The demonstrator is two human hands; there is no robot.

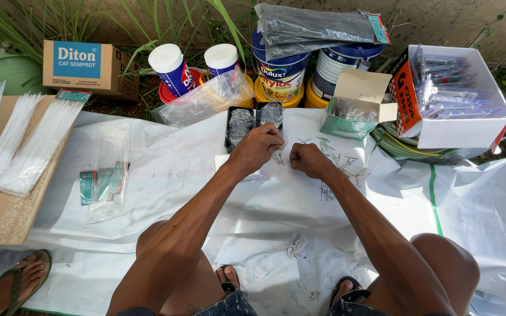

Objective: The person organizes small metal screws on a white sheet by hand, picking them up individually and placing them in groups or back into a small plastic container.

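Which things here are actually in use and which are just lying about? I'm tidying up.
In use: left hand, right hand, loose nails, black trays, open carton.
Lying about: cable ties, paint cans, white box, crumpled paper.

A white sheet [206, 175] is covering the ground, carrying scattered nails [329, 158], black trays [253, 124], small packets [102, 184] and a crumpled scrap [297, 248].

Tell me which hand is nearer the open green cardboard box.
Right. The right hand lies just left of and below the green box; the left hand sits farther left, beside the black tray.
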